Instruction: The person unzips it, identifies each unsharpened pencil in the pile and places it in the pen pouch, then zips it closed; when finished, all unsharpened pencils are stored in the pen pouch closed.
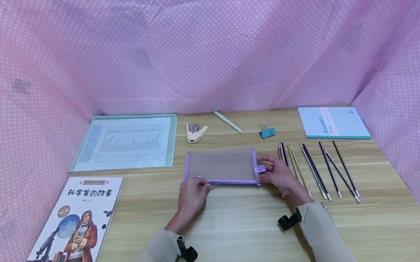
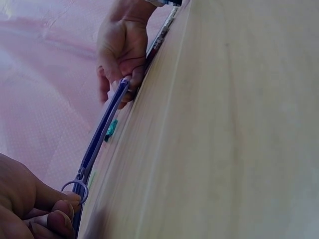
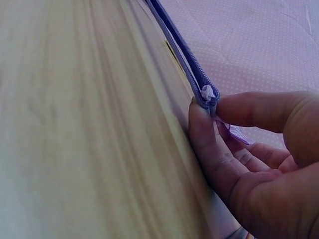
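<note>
Head view: locate the pouch (image 1: 220, 163) flat near the middle of the desk (image 1: 231, 245). Its panel is see-through and brownish, edged in purple, with the zip (image 1: 238, 182) along the side nearest you and a purple tab (image 1: 261, 169) at its 3 o'clock edge. Taking the pouch as clock centre, your left hand (image 1: 194, 194) is at 7 o'clock, its fingers closed on the near corner; your right hand (image 1: 279, 175) is at 4 o'clock, fingers at the tab corner. The book (image 1: 95, 211), between 8 and 9 o'clock, is titled 科学家的故事. The notebook (image 1: 333, 122), between 2 and 3 o'clock, reads "Gambit". Print on the sheet in the folder (image 1: 124, 141), at 10 o'clock, is too small to read.

Left wrist view: the zip runs from 7 o'clock up toward 12. Your left fingers are curled, thumb tip at the pull ring (image 2: 86, 191), gripping the zip edge with little gap.

Right wrist view: the zip descends from 12 o'clock to the centre; its tooth rows stand apart. Your right thumb and forefinger pinch its end; the remaining fingers are loosely bent beneath.
</note>
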### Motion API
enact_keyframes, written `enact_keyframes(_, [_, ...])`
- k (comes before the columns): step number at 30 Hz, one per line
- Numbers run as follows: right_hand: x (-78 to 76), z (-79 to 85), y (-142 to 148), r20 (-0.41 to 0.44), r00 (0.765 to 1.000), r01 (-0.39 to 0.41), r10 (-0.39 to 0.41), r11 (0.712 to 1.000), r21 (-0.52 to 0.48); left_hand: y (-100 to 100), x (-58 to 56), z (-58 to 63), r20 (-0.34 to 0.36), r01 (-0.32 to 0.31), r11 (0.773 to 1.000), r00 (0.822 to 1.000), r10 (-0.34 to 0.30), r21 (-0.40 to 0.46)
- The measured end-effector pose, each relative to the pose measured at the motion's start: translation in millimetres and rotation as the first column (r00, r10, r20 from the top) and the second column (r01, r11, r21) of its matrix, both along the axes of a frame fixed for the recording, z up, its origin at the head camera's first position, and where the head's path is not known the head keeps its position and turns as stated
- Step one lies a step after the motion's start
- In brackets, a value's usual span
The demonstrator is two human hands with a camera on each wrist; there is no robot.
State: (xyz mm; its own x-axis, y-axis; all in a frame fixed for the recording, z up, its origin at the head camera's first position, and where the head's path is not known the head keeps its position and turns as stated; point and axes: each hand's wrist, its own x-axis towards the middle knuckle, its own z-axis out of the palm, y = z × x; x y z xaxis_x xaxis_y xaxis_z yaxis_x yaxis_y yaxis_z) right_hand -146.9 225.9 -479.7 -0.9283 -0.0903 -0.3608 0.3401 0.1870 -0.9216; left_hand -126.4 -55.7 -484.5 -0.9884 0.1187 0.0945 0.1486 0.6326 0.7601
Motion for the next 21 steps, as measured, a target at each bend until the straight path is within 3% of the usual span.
enact_keyframes(21, [-1.2, -3.4, 2, -0.009, 1.0, -0.011, 0.011, 1.0, -0.003, -20, -5.7, -0.4, 0.01, -0.071, 0.997, 0.997, 0.071, 0.013])
